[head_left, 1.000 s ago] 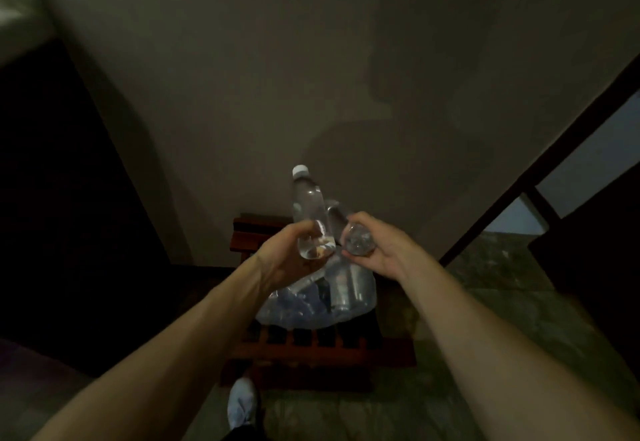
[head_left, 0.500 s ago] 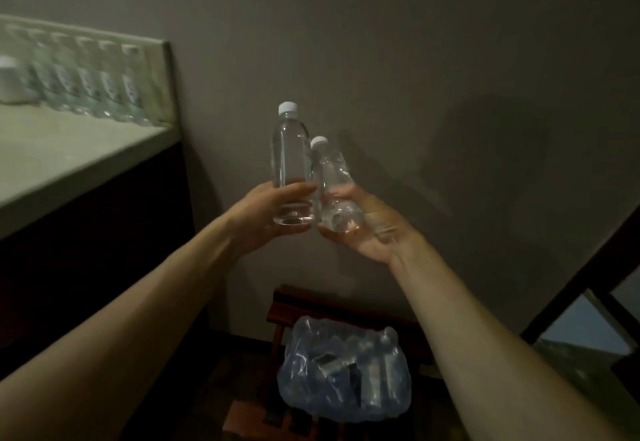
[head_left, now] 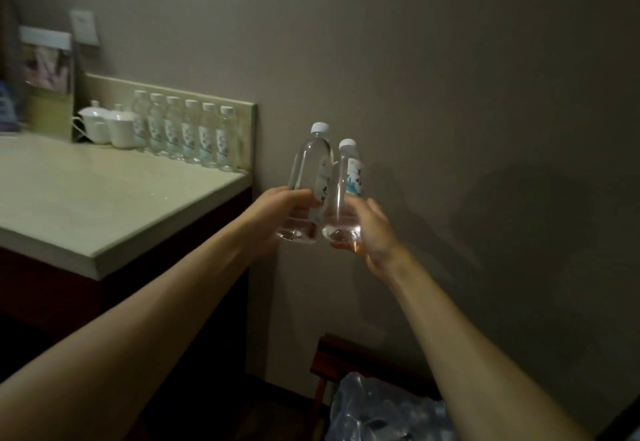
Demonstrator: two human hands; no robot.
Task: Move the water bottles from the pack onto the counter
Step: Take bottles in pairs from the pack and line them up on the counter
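Observation:
My left hand grips a clear water bottle with a white cap, held upright. Beside it, my right hand grips a second water bottle, touching the first. Both are in the air just right of the pale counter. Several labelled bottles stand in a row along the counter's back edge. The plastic-wrapped pack lies low at the bottom, on a dark red wooden rack.
A white teapot and cup stand left of the bottle row. A brochure holder and a wall plate sit at the far left. A grey wall fills the right side.
Both hands have lifted the two bottles up from the pack and carried them left. The view has turned left, bringing the counter and its bottle row into sight.

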